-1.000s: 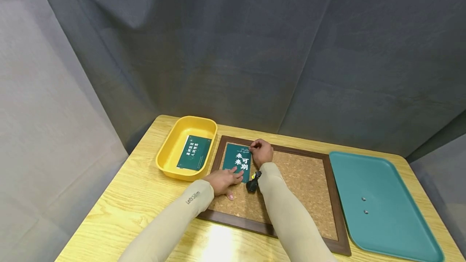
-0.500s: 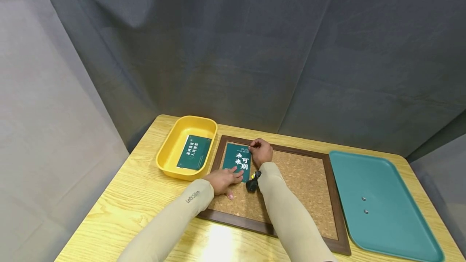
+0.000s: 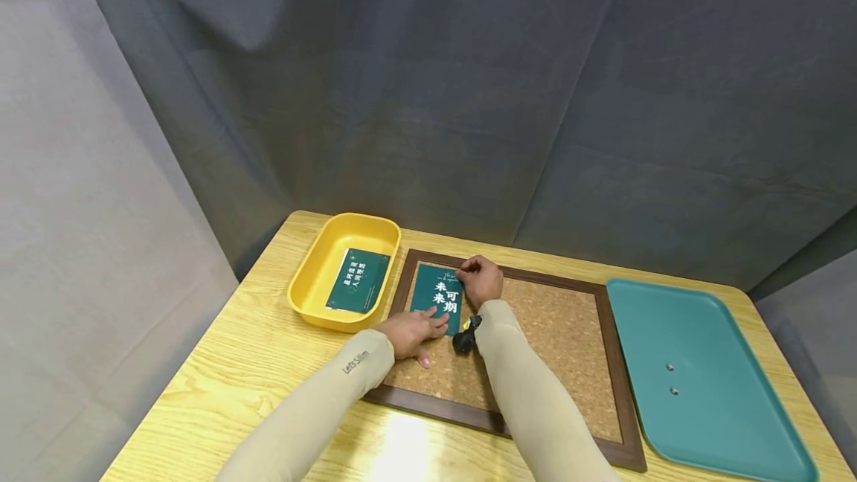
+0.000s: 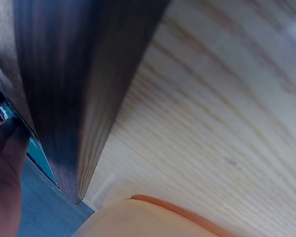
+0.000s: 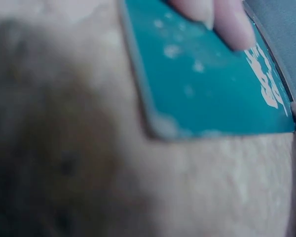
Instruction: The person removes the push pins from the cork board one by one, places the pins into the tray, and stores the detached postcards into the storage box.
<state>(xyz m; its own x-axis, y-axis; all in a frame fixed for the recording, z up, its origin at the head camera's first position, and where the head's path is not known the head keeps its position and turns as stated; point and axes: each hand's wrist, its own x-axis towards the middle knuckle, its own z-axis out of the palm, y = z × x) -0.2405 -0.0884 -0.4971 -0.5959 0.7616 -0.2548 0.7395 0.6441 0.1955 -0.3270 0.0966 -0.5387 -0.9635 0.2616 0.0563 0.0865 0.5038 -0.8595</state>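
Observation:
A dark green card with white lettering lies on the framed corkboard, near its upper left corner. My left hand rests across the card's lower part with fingers spread; those fingers also touch it in the right wrist view. At the card's upper right corner is my right hand, its fingers bent and the fingertips together. Whether anything small is between them is hidden. In the right wrist view the near corner of the card lies against the cork.
Left of the board stands a yellow bin holding another green card. A teal tray on the right bears two small shiny pieces. A grey curtain hangs behind the wooden table.

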